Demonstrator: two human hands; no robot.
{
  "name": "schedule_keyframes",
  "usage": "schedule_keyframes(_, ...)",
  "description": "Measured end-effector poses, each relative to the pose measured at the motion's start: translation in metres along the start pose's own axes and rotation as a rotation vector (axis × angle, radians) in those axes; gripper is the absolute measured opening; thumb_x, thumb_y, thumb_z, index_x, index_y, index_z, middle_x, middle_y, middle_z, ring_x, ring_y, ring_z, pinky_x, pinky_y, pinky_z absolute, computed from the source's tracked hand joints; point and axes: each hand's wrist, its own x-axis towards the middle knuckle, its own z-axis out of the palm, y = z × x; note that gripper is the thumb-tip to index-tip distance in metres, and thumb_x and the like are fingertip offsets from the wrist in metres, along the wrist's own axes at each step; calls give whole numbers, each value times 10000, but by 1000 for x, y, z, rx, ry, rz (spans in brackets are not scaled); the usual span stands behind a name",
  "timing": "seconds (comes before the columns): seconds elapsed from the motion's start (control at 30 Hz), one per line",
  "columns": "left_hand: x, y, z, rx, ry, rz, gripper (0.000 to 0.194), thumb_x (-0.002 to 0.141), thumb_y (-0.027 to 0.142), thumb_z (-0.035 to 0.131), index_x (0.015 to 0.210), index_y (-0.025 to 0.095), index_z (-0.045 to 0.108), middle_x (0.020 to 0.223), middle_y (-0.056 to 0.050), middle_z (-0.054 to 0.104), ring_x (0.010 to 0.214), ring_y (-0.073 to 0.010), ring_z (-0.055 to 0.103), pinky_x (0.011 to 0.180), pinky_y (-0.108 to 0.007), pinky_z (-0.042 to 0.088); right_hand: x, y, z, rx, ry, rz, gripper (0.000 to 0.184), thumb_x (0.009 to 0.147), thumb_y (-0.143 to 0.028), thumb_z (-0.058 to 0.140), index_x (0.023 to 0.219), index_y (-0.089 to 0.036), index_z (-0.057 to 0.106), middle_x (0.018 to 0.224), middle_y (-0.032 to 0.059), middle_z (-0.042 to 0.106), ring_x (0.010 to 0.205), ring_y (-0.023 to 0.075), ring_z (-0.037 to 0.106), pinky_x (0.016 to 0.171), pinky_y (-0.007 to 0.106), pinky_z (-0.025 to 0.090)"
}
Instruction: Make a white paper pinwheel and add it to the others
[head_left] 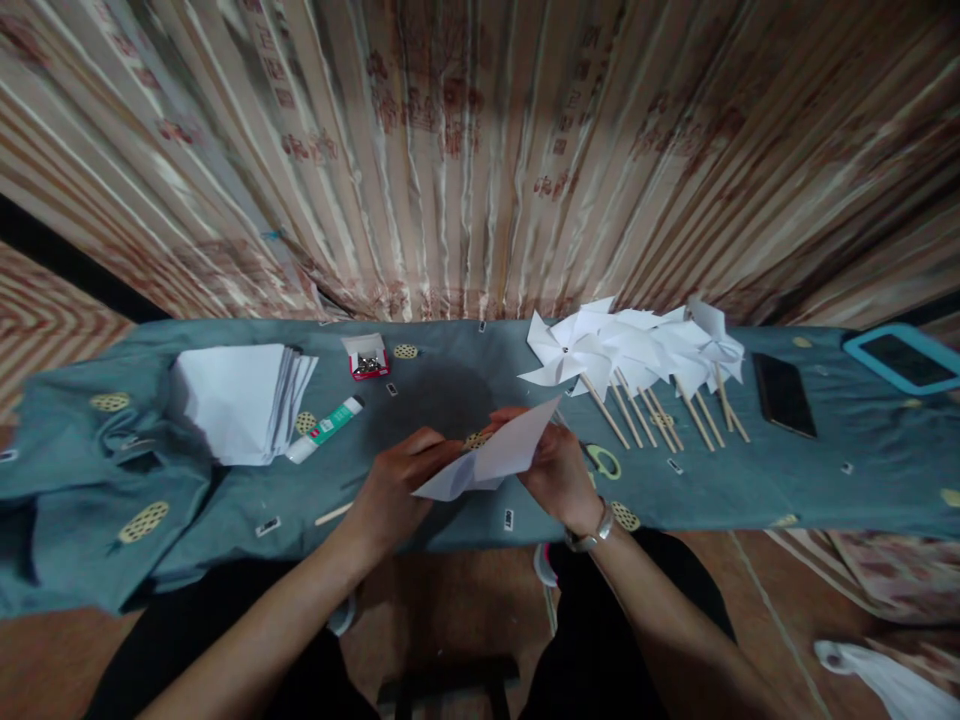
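Note:
In the head view, a folded white paper pinwheel (506, 455) is held above the table's front edge. My left hand (401, 485) is closed on its left side, fingers partly hidden behind the paper. On the other side my right hand (556, 478) grips the pinwheel's right part, with some fingers behind a raised blade. A wooden stick (334, 514) lies on the cloth beside my left hand, partly covered by it. Close to my right wrist are scissors with a green handle (604, 461). I cannot make out a pin in the paper.
A stack of white paper (229, 400) lies at the left, beside a glue stick (326, 430). Behind is a small red box of metal pins (367, 360). Several white pinwheels on sticks (634, 345), a dark phone (784, 393) and a blue-framed device (904, 358) are at the right.

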Motion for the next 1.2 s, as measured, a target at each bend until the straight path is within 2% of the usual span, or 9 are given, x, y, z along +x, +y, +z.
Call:
schedule_keyframes(0.2, 0, -9, 7, -1, -52, -71, 258, 889, 63, 501, 910, 162, 738, 794, -34, 659, 703, -134, 672, 601, -204, 501, 8, 13, -1, -39, -74, -72, 377, 728, -115, 622, 1075, -217, 730, 1076, 53, 790, 947, 227, 762, 836, 369, 623)
schedule_keyframes(0.4, -1, -10, 6, 21, -51, -44, 226, 898, 89, 530, 985, 153, 728, 823, -44, 660, 714, -144, 674, 619, -218, 506, 8, 16, -1, -155, -139, -147, 414, 722, -51, 546, 1055, -202, 740, 1090, 80, 781, 992, 253, 755, 890, 406, 609)
schedule_keyframes(0.63, -4, -11, 7, 13, -100, -87, 201, 925, 156, 527, 988, 175, 717, 858, -36, 655, 735, -142, 664, 651, -231, 520, 6, 16, 0, -185, -178, -120, 428, 722, -32, 523, 1055, -204, 731, 1056, 71, 779, 974, 237, 751, 883, 390, 605)
schedule_keyframes(0.8, -4, -13, 9, 19, -82, -64, 220, 937, 168, 506, 950, 164, 725, 838, -45, 656, 725, -147, 657, 633, -236, 514, 5, 14, -1, -160, -116, -157, 457, 738, -68, 561, 1152, -198, 703, 1117, 88, 767, 1001, 250, 742, 873, 398, 606)
schedule_keyframes(0.93, -2, -11, 9, 24, -94, -78, 268, 992, 227, 470, 942, 150, 722, 826, -50, 645, 719, -145, 657, 633, -233, 509, 5, 11, 0, -112, -114, -105, 516, 778, -91, 561, 1278, -194, 631, 1114, 83, 763, 985, 232, 739, 850, 374, 607)
schedule_keyframes(1.03, -2, -8, 9, 33, -92, -91, 300, 1014, 245, 443, 960, 142, 719, 827, -55, 636, 722, -146, 652, 643, -235, 511, 3, 14, 2, -42, -99, -54, 506, 778, -109, 587, 1270, -224, 629, 1094, 62, 766, 951, 231, 740, 827, 371, 611)
schedule_keyframes(1.2, -4, -5, 6, 37, -86, -73, 238, 972, 186, 466, 1007, 142, 697, 858, -56, 639, 719, -142, 633, 628, -235, 506, 0, 24, 7, 46, -44, 15, 505, 754, -155, 647, 1251, -248, 628, 1073, 52, 772, 916, 247, 744, 804, 386, 625)
